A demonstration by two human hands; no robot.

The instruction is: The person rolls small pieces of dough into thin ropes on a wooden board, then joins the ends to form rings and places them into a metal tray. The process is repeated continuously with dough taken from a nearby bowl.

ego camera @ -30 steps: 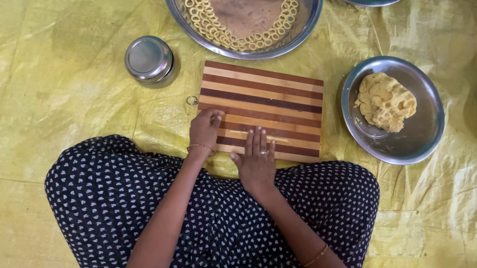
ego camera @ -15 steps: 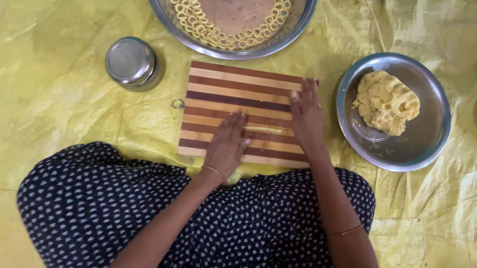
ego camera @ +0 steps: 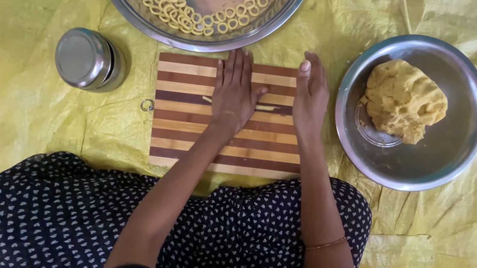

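My left hand (ego camera: 234, 91) lies flat, palm down, on a striped wooden cutting board (ego camera: 190, 128), pressing on a thin yellow roll of dough (ego camera: 269, 108) whose ends stick out on both sides of the palm. My right hand (ego camera: 311, 94) rests flat with straight fingers on the board's right edge, just right of the roll. A lump of yellow dough (ego camera: 403, 100) sits in a steel bowl (ego camera: 447, 159) to the right. A large steel tray (ego camera: 195, 41) beyond the board holds several small dough rings (ego camera: 174, 17).
A lidded steel tin (ego camera: 88, 60) stands left of the board. A small metal ring (ego camera: 147, 105) lies at the board's left edge. Everything sits on a yellow plastic sheet (ego camera: 21, 125). My dotted dark skirt (ego camera: 47, 213) covers the near side.
Both hands have slid forward along the board from its near edge to its far half. The view has moved closer.
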